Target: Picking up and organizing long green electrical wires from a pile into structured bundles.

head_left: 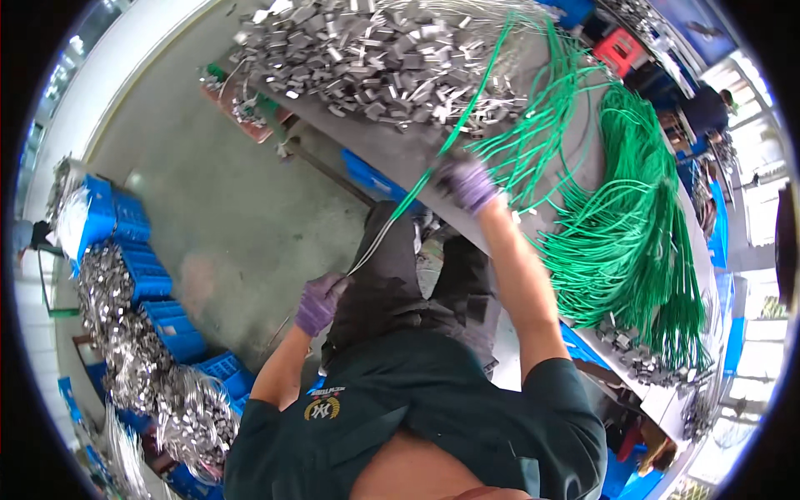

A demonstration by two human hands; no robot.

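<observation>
My left hand [318, 304], in a purple glove, is closed around the pale ends of a thin bundle of green cables [468, 107]. The bundle stretches taut from that hand, over my lap, up across the grey table. My right hand [468, 180], also gloved in purple, is smeared by motion over the table's near edge. Its fingertips are beside the bundle, and whether they grip it cannot be made out. More loose green cables [546, 125] fan out just beyond my right hand. A thick heap of green cables [625, 208] lies on the table to the right.
Many small grey metallic blocks [375, 58] are piled on the table's far side. Blue crates [171, 327] with silvery parts [125, 350] line the floor at left. A red stool [618, 52] stands at the far right, near another person [707, 110].
</observation>
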